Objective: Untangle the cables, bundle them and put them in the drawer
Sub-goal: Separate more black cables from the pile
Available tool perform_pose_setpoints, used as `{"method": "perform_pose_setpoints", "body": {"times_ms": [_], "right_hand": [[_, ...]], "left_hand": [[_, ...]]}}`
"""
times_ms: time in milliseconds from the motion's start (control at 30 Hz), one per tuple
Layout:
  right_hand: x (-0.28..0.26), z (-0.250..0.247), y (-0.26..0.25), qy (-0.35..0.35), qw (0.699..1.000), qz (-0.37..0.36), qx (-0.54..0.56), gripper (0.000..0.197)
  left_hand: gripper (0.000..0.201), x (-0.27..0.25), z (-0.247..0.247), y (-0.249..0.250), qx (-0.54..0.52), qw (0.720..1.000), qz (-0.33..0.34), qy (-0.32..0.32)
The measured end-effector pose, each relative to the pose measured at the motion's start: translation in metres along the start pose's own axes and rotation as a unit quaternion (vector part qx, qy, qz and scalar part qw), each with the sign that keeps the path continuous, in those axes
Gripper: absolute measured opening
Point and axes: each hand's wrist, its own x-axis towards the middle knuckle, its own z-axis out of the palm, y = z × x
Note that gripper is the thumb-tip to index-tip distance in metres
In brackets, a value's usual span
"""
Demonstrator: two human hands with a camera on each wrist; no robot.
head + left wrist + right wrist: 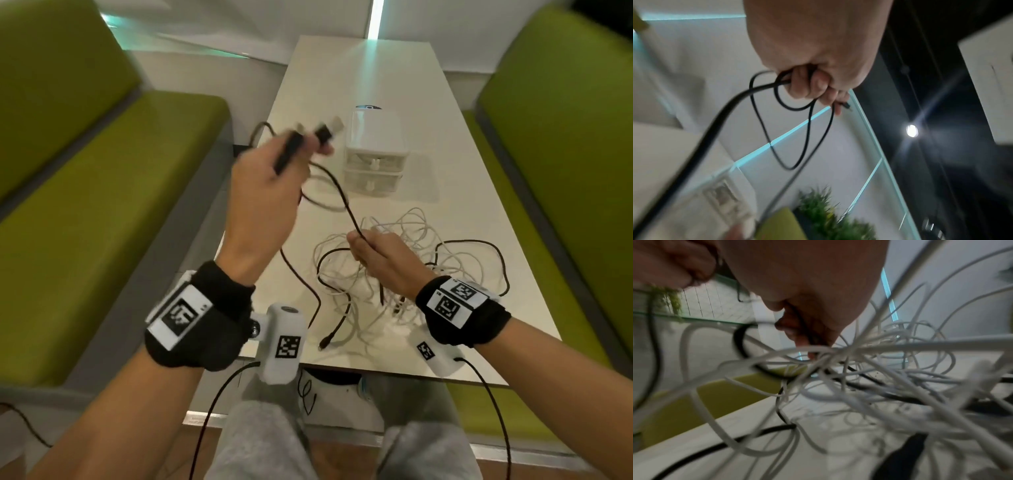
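Observation:
A tangle of thin white cables [394, 267] and black cables lies on the white table [479, 240] near its front edge. My left hand [270, 178] is raised over the table's left side and grips loops of a black cable [337, 192] with its USB plug sticking out past the fingers. The left wrist view shows the fingers [809, 86] curled round those black cable loops [789, 129]. My right hand [376, 253] sits over the tangle and pinches the same black cable lower down. White cables [879, 363] fill the right wrist view.
A small white two-drawer box [375, 150] stands on the table behind the tangle, both drawers closed. Green benches [102, 205] flank the table on both sides. A loose black cable end [325, 341] lies near the table's front edge.

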Motion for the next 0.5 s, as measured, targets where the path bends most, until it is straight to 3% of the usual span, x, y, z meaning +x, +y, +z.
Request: {"method": "perform_pose_setpoints", "body": {"times_ms": [133,233,300,367,500], "right_hand": [[0.008,-0.007,-0.007,0.009,1.000,0.016,0.006,0.046],[0.013,-0.010,-0.011,-0.068,0.995,0.008,-0.074,0.042],[0.014,-0.008,-0.007,-0.103,0.985,0.009,-0.136,0.040],[0.012,-0.006,-0.004,-0.098,0.987,0.022,-0.129,0.047],[0.010,-0.009,-0.013,0.014,0.995,0.057,0.075,0.065]], "left_hand": [[0.031,0.007,-0.008,0.022,-0.236,0.969,-0.044,0.054],[0.032,0.009,-0.014,0.029,-0.330,0.938,-0.058,0.083],[0.033,0.009,-0.016,0.035,-0.348,0.931,-0.041,0.106],[0.033,0.009,-0.016,0.038,-0.321,0.938,-0.026,0.130],[0.029,0.010,-0.021,0.034,-0.310,0.928,-0.025,0.207]]}}
